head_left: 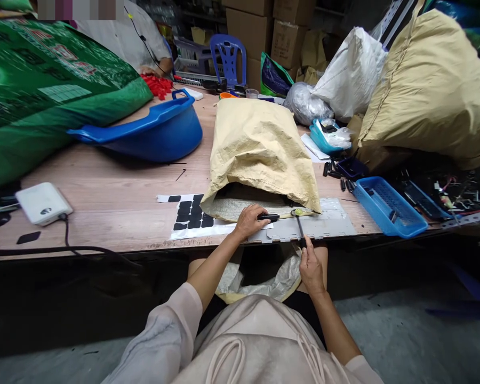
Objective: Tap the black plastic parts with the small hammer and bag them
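Green plastic is seen at the far left in a large sack (56,98), with a white box (44,204) set below it on the table (116,205). Farther right, a blue basin (168,138) and a white sheet (224,231) bearing black squares (190,213) are placed. A black piece (269,217) is gripped in the left hand's (250,221) curled fingers, at the mouth of a tan sack (260,138). A thin tool (300,226) is gripped by its handle in the right hand's (312,269) closed fingers, its yellow-green end (298,212) near the piece. Beyond, a blue tray (408,228) is set near the table edge.

Black elongated piece (269,217), sideways (dark-shafted tool (300,225) nearby)
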A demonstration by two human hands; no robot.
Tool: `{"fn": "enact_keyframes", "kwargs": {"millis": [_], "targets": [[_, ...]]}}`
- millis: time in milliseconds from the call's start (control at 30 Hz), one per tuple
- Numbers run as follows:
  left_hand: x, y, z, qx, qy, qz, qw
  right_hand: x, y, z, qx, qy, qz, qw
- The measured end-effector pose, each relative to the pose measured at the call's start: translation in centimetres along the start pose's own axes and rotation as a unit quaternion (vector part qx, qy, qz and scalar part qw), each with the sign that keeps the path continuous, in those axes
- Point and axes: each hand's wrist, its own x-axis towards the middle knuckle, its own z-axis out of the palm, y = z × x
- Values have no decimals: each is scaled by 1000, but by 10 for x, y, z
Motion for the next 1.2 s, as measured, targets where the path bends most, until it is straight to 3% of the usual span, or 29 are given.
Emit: {"fn": "enact_keyframes", "kwargs": {"millis": [200, 400, 633, 967, 1200], "targets": [[0, -1, 4, -4, 8, -9, 1000, 3, -2, -8, 58, -11, 9, 998], [0, -5, 7, -41, 49, -34, 997, -6, -22, -13, 116, -44, 0, 992], [-2, -4, 5, -53, 49, -48, 996, -8, -46, -6, 100, -74, -46, 991], [0, -3, 6, -54, 44, -59, 996, 7, -58, 6, 95, -73, -113, 986], [1, -1, 6, -54, 50, -73, 995, 8, -54, 7, 90, -72, -83, 990]]}}
